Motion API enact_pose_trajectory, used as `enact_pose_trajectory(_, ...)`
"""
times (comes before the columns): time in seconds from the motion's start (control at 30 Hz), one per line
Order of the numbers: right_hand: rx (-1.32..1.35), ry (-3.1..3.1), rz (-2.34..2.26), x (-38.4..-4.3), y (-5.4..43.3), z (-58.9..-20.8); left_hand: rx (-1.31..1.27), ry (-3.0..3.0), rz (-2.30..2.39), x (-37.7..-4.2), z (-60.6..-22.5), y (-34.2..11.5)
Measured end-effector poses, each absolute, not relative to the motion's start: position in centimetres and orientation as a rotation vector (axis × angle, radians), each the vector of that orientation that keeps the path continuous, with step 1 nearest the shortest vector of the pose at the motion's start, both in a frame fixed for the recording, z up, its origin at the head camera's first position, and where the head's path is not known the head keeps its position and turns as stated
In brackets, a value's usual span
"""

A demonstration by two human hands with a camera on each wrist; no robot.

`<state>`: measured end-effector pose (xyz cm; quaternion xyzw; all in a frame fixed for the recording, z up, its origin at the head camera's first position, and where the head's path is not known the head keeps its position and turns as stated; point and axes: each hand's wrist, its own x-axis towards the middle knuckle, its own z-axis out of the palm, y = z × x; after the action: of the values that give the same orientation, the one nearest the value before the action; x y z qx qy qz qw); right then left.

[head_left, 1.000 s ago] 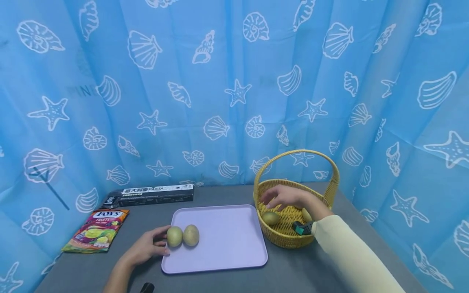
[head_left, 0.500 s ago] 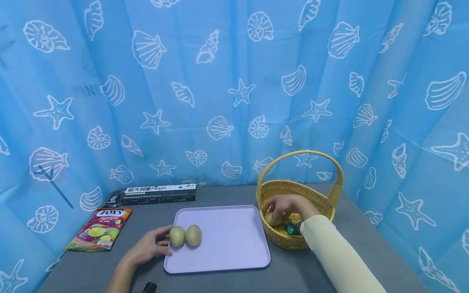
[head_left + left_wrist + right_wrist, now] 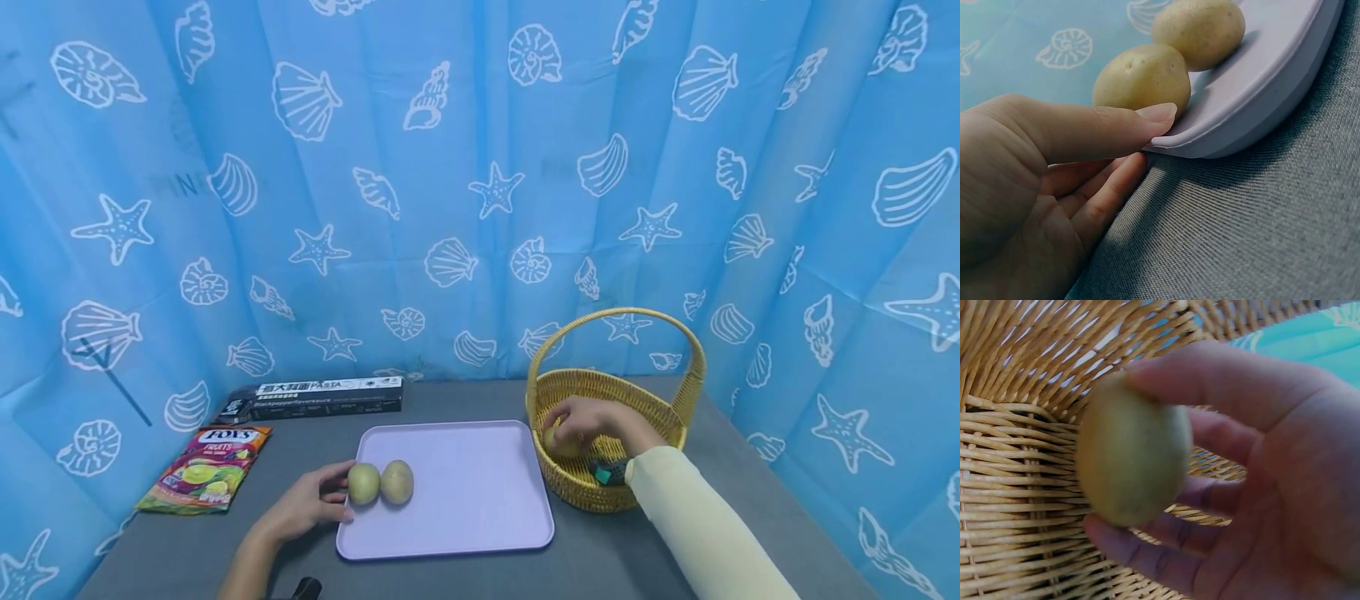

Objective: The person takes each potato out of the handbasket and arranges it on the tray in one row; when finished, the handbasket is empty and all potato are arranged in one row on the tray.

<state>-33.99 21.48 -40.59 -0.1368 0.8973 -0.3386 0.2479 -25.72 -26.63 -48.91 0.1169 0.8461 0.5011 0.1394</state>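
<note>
Fingers and thumb of the right hand [image 3: 596,417] were curled round a smooth yellow-brown oval potato [image 3: 1132,453] inside a golden woven basket with an arched handle [image 3: 585,497]; whether it touched the bottom could not be told. The left hand [image 3: 300,504] pinched the corner rim of a lilac rectangular tray [image 3: 472,492], beside two rounded yellow-brown potatoes [image 3: 397,482] lying together. A crimson-and-orange glossy candy bag [image 3: 206,471] read "FOX'S" and "FRUITS"; behind it, a long black-and-white box [image 3: 326,400] said "PASTA" and "Blackpepperflavorsauce". Faint letters, "PIN" at least, showed on the blue shell-printed curtain [image 3: 495,108]. One second earlier the right hand had hovered above the basket's potato; the left hand's hold looked unchanged.
</note>
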Motion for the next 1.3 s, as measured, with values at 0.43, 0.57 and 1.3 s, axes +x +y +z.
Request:
enact_pose_trajectory(0.43, -0.769, 2.553, -1.179, -31.5, 22.5, -38.7, 0.323, 2.441, 1.455, -25.6, -48.7, -26.5)
enact_pose_trajectory(0.57, -0.747, 2.580, -1.218, -30.2, 22.2, -38.3, 0.331, 2.439, 1.458, -25.7, -48.7, -26.4)
enact_pose_trajectory(1.3, -0.941, 2.676, -1.126, -25.9, 15.3, -38.8, 0.286, 2.455, 1.454, -25.7, -49.1, -26.5)
